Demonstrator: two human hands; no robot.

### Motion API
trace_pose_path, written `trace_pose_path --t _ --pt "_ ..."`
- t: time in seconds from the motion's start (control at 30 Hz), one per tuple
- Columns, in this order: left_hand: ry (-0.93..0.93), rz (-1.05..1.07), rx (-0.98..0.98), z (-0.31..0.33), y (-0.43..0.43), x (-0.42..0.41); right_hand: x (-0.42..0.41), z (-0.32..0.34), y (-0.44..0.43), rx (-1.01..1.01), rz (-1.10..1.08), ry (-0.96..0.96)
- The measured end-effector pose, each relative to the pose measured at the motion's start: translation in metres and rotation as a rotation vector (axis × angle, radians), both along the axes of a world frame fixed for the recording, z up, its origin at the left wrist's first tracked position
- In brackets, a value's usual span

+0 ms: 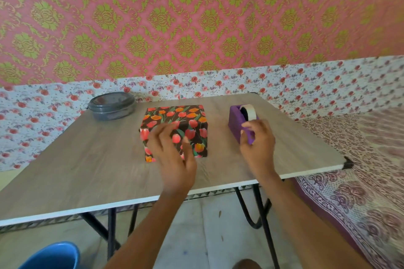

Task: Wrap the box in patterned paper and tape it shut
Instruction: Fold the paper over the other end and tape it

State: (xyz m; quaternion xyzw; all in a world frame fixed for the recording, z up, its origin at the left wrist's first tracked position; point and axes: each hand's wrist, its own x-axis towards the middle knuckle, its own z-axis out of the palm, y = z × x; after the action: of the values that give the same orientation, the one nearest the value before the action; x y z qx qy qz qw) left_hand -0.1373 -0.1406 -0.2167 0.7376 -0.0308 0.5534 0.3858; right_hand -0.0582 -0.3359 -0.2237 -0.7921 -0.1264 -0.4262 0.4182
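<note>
A wood-grain folding table (pixel 87 170) on black legs stands against a wall (pixel 196 17) papered in pink-and-green damask above small flowers. The box (pixel 185 116), covered in tulip-patterned paper, sits mid-table. Behind the box to its left lies a grey lidded container (pixel 112 106); right of the box stands a purple tape dispenser (pixel 236 120). The left hand (pixel 172 155), blurred, spreads straight fingers over the box's near face, contact unclear. The right hand (pixel 258 144) curls round the dispenser's near end

Bench (pixel 91 159): matt wood-grain laminate. Wrapped box (pixel 175 120): glossy floral paper. Tape dispenser (pixel 236 120): smooth purple plastic. Container (pixel 111 106): grey plastic.
</note>
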Motion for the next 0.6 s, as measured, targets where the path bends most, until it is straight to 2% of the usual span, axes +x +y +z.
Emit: trace_pose_path --t 0.1,0.17,0.27,0.37,0.43,0.6 --pt "0.093 -0.123 0.118 -0.008 -0.033 0.004 0.003 -0.001 -0.028 -0.086 -0.193 0.011" --pt "0.245 -0.219 0.158 -0.013 -0.053 0.014 0.009 -0.004 -0.040 -0.116 -0.228 0.183" --pt "0.565 -0.367 0.270 -0.015 -0.076 0.039 0.019 -0.003 -0.051 -0.090 -0.115 0.437" --pt "0.868 -0.452 0.401 -0.018 -0.092 0.064 0.024 0.006 -0.056 -0.054 0.035 0.507" --pt "0.940 -0.481 0.431 -0.021 -0.100 0.080 0.026 0.011 -0.060 -0.020 0.032 0.528" --pt "0.934 -0.540 0.368 -0.021 -0.110 0.112 0.032 0.013 -0.072 0.071 0.064 0.551"
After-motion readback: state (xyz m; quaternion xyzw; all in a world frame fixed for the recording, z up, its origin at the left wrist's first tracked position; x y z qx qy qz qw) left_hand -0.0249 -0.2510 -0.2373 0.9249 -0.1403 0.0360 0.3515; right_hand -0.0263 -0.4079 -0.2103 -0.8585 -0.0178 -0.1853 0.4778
